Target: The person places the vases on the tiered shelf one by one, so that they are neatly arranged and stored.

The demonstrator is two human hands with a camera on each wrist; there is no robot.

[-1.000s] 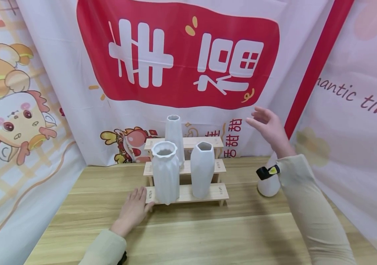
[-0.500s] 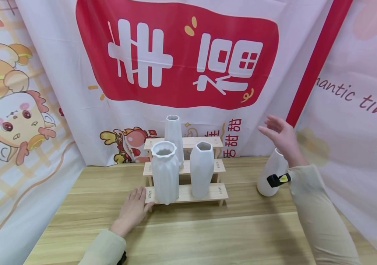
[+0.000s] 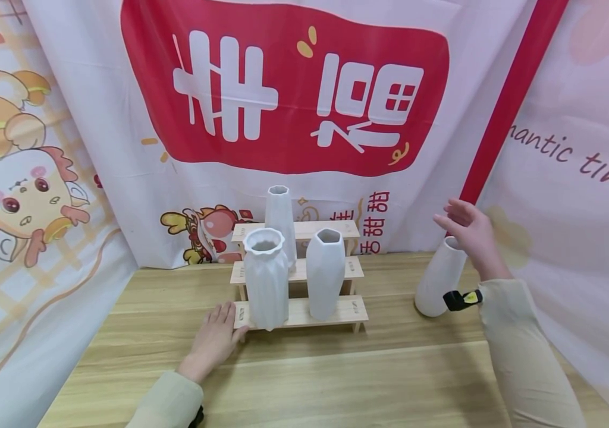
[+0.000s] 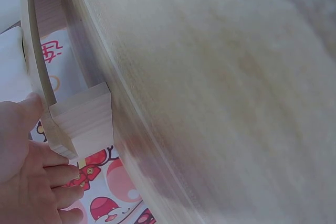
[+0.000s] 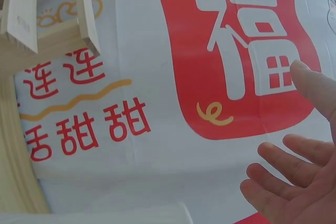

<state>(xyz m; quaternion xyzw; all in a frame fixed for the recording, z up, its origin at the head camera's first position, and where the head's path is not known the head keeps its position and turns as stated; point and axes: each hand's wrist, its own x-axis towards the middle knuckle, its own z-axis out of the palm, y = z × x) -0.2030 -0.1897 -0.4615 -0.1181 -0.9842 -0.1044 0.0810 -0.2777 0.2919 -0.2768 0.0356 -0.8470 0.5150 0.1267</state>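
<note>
My left hand (image 3: 216,336) lies at the left end of the wooden tiered stand (image 3: 304,321); in the left wrist view its thumb and fingers sit around the corner of the bottom shelf (image 4: 62,139). On the stand are three white vases: a fluted vase (image 3: 267,285) in front left, a faceted vase (image 3: 326,276) to its right, and a slim tall vase (image 3: 281,223) behind. My right hand (image 3: 473,235) hovers over the mouth of another white vase (image 3: 437,282) on the table at the right. Its fingers are loosely spread, holding nothing.
The wood-grain table (image 3: 304,380) runs up to a white cloth backdrop with a red banner (image 3: 294,89). Printed cloth walls stand at the left (image 3: 42,196) and right (image 3: 583,178). The stand's shelf ends (image 5: 84,19) show in the right wrist view.
My right hand has moved right and down, from beside the backdrop to above the vase at the right, uncovering more of it. The left hand and the stand have stayed put.
</note>
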